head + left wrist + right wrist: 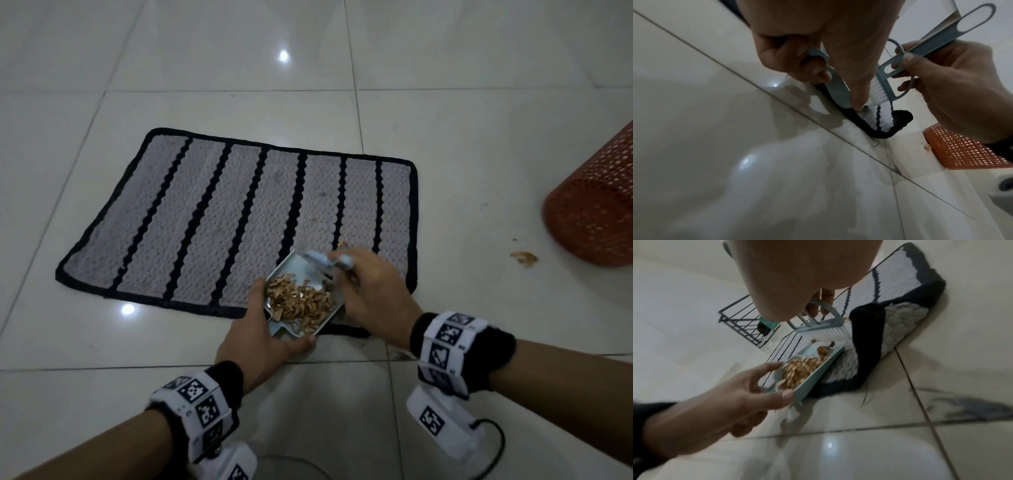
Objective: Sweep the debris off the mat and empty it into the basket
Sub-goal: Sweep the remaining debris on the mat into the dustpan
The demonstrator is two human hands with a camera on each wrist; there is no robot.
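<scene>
Left hand: my left hand [260, 334] grips the near end of the dustpan [294, 274], thumb on its rim, low centre of the head view.
Right hand: my right hand [371, 291] is curled round the brush [920, 53] handle, just right of the dustpan.
Debris: a pile of brown shavings [301, 303] lies in the dustpan; a few bits [524, 257] sit on the floor [445, 102] near the basket.
Mat: the grey mat [219, 219] with black stripes fills the middle of the head view; the dustpan lies over its near right corner.
Basket: the orange basket [596, 212] stands at the right edge, apart from the mat.
Left wrist only: the white bristles [737, 95] touching the mat edge.
Right wrist only: a dark wire rack [742, 324] at upper left.
Writing: I can read none; only square black-and-white markers on the wristbands [445, 346].
</scene>
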